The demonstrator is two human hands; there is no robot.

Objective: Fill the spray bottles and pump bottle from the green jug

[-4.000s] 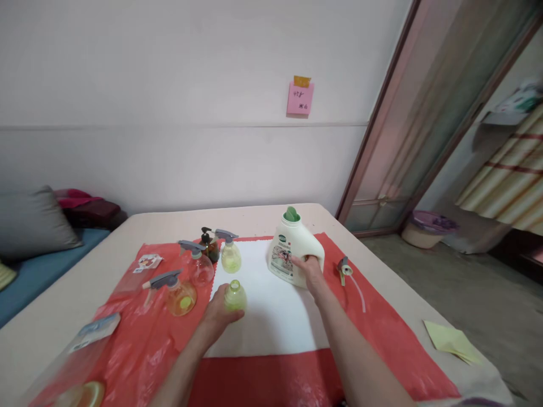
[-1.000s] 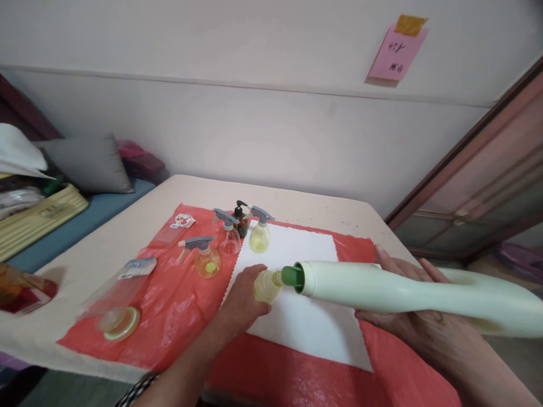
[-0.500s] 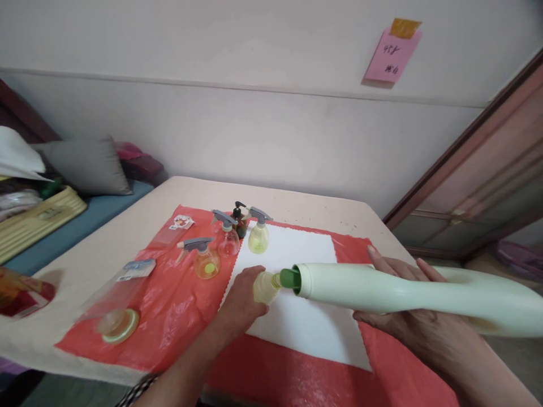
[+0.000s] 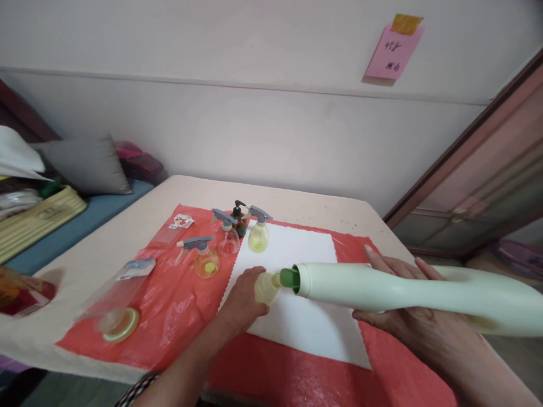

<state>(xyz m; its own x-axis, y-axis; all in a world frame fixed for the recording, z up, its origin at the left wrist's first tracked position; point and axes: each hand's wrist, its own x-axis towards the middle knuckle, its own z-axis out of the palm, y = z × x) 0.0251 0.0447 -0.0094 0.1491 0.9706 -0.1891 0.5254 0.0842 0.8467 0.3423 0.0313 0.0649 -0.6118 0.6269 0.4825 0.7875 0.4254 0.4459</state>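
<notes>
Left hand: The left hand (image 4: 244,299) is grasping the small yellow-green bottle (image 4: 266,288), with its fingers curling around the body and the thumb pressing on the near side
Small bottle: It is sitting between the thumb and the other fingers, leaning over, its neck pointing right, beyond the fingertips
Right hand: The right hand (image 4: 424,325) is gripping the big pale green jug (image 4: 352,285); its fingers are showing above the far edge and the thumb below the near edge
Jug: It is lying on its side in that grasp, its open mouth facing left, well past the fingers
Green spout: The green spout (image 4: 289,277) is poking out of the jug's mouth and meeting the small bottle's neck; whether liquid is flowing, I cannot tell
Underneath: A white mat (image 4: 314,333) is lying on a red plastic sheet (image 4: 178,305), which is covering part of the tabletop (image 4: 297,199)
Standing behind: Three spray bottles (image 4: 258,237) with grey triggers are standing near a dark pump bottle (image 4: 241,225)
Left side: A round lid-like piece (image 4: 127,325) is resting near clear packaging (image 4: 136,268)
Wall: A pink note (image 4: 394,53) is hanging from brown tape
</notes>
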